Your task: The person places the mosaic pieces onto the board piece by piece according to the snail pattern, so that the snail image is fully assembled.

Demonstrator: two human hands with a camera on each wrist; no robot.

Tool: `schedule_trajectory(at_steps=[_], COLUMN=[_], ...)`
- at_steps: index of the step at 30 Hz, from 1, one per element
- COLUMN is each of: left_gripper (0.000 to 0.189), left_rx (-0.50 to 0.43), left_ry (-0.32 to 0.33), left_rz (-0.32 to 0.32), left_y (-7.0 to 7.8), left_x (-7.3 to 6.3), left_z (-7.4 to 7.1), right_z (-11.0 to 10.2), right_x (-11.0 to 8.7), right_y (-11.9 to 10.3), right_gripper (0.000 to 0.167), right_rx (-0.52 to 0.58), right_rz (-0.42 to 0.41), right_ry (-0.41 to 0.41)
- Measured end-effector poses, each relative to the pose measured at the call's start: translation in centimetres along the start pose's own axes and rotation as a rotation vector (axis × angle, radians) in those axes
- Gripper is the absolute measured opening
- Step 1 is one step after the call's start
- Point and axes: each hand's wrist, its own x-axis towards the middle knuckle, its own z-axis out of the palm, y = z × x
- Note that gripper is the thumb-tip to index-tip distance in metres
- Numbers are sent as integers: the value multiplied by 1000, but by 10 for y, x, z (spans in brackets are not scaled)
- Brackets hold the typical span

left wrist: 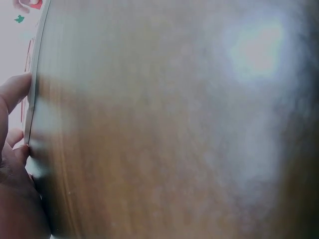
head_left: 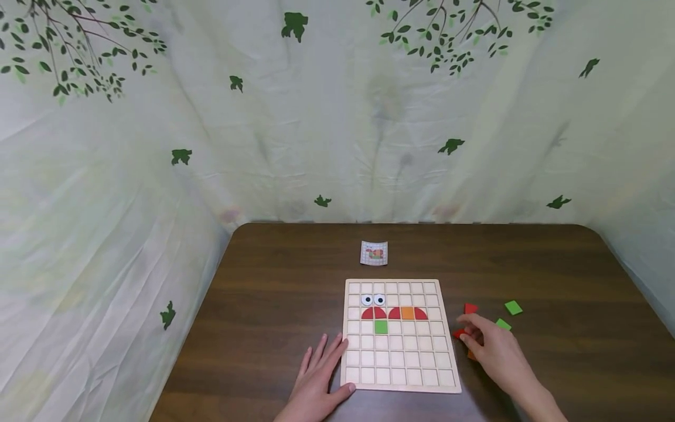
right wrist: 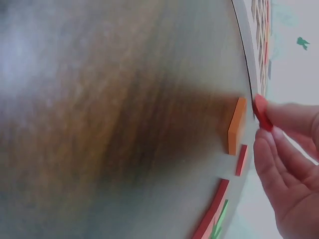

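plainly, from the head view, a red piece (head_left: 459, 334) lies just beside the right edge of the gridded board (head_left: 403, 358), pinched in the right hand (head_left: 495, 349); the left hand (head_left: 319, 381), fingers spread, touches the opposite edge, so the right is nearer. the left wrist view shows fingers against the board's side. the right wrist view shows the red piece between thumb and fingertips, its long axis unclear, near an orange block (right wrist: 237, 127).
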Motion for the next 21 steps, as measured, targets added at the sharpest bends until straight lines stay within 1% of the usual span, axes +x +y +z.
schedule_trajectory(at_steps=[3, 6, 9, 13, 16, 19, 21], left_gripper=[77, 77, 77, 77, 77, 77, 77], left_rx=[6, 8, 7, 8, 6, 0, -1], left_ry=[6, 7, 16, 33, 32, 27, 27], left_rz=[5, 8, 15, 29, 28, 23, 23], left_y=[0, -1, -1, -1, 0, 1, 2], left_x=[-1, -1, -1, -2, -2, -2, -2], left_z=[0, 0, 1, 2, 1, 0, 0], right_z=[2, 5, 9, 15, 20, 27, 31], right_x=[-1, -1, 0, 3, 5, 8, 9], right_y=[-3, -8, -13, -23, -33, -42, -48], right_gripper=[37, 32, 27, 25, 24, 22, 21], right_rx=[-2, 25, 60, 117, 172, 217, 242], right_rz=[-44, -53, -33, 23, 63, 81, 72], right_ry=[50, 66, 47, -3, -23, -33, -40])
